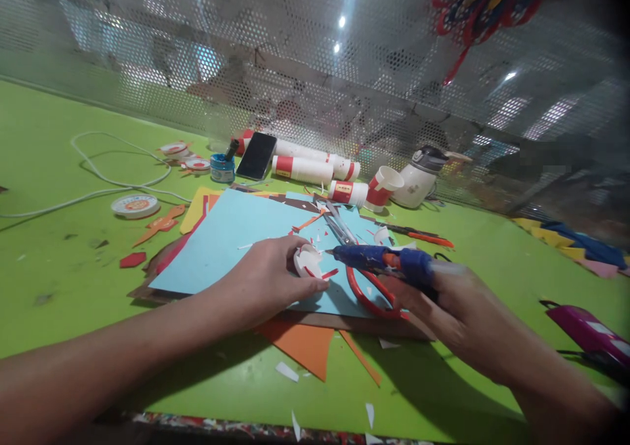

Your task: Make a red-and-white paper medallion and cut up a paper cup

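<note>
My left hand (268, 281) is closed round a small cut piece of white paper cup with red trim (308, 261), holding it on the light blue paper sheet (231, 235). My right hand (460, 314) grips a blue glue gun (388, 258), whose nozzle points left at the cup piece and nearly touches it. Red-handled scissors (367, 281) lie on the blue sheet just under the glue gun, blades pointing away.
Stacks of red-and-white paper cups (302, 168), a phone (256, 156), a blue jar (222, 168) and a white bottle (416, 179) line the mesh wall. A tape roll (134, 205), white cable (113, 182), paper scraps and a purple tool (588, 333) lie on the green table.
</note>
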Demonstrator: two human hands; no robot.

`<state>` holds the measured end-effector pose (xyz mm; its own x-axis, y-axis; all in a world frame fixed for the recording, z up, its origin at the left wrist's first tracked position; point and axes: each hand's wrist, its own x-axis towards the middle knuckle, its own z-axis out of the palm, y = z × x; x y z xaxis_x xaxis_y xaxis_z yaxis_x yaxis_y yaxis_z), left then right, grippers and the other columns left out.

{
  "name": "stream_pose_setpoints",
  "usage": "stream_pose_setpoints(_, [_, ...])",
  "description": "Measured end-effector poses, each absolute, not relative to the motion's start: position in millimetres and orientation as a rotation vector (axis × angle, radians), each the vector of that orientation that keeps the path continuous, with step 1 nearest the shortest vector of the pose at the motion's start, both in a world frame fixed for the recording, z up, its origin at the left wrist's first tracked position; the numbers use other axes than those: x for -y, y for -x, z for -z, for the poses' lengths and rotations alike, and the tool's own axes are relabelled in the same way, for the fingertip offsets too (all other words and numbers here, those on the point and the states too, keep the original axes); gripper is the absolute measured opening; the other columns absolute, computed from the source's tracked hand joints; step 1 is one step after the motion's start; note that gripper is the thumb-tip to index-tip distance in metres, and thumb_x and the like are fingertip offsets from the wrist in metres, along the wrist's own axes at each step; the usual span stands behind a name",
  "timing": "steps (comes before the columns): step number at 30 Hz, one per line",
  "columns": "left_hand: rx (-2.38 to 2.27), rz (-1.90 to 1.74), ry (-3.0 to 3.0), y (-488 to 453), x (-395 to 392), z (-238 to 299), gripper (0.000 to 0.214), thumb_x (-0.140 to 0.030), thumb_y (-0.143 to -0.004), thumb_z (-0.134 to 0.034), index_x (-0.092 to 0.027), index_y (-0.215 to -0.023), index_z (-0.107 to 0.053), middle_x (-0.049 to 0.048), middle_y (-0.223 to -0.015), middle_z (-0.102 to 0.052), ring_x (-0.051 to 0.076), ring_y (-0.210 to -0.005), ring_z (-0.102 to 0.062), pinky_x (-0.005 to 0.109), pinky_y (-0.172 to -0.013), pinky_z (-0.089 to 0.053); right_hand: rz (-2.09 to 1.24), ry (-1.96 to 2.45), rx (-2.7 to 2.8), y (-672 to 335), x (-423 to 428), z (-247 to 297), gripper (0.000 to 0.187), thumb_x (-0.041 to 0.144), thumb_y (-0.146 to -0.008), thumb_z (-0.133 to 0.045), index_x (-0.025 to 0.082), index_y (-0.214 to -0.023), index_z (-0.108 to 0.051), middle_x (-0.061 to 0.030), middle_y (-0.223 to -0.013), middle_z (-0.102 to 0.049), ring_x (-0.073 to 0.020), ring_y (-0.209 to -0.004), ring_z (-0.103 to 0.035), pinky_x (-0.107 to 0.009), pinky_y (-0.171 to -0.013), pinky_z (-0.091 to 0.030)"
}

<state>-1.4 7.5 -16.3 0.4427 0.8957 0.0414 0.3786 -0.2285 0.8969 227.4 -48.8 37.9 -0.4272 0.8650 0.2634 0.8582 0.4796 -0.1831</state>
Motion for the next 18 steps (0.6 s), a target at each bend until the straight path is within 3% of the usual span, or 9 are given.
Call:
stream_pose_setpoints(6, [-1.166, -0.738, -1.767, 1, -5, 11, 0.053, -0.039, -0.065, -0.069, -0.015, -0.112, -0.06, 0.0067, -0.085, -0.069, 0.023, -0.074, -0.062, 0.031, -0.062, -0.047, 0.107, 1.797, 1.916, -263, 12, -40, 0.038, 0.048, -0.084, -0.048, 0.016, -0.072, -0.063, -0.0058, -0.059, -0.062, -0.0181, -0.053, -0.055, -0.027, -0.049, -0.038])
stream_pose_setpoints(10, [-1.138, -0.721, -1.759, 0, -5, 8, 0.051, -0.04, -0.066, -0.069, -0.016, -0.11, -0.06, 0.0054, -0.085, -0.069, 0.023, -0.077, -0.062, 0.032, -0.065, -0.047, 0.231, 2.143, 1.559, -321, -25, -37, 0.044, 0.053, -0.078, -0.052, 0.013, -0.075, -0.069, -0.0078, -0.061, -0.065, -0.0197, -0.054, -0.057, -0.028, -0.048, -0.038])
stream_pose_setpoints(18, [-1.012, -0.808, -1.707, 0, -3, 7, 0.051, -0.037, -0.067, -0.07, -0.017, -0.112, -0.057, 0.0058, -0.096, -0.068, 0.022, -0.083, -0.062, 0.032, -0.072, -0.048, 0.253, 2.269, 1.634, -376, -66, 3, 0.029, 0.036, -0.069, -0.066, 0.013, -0.086, -0.073, -0.0101, -0.079, -0.072, -0.0246, -0.073, -0.063, -0.027, -0.056, -0.04])
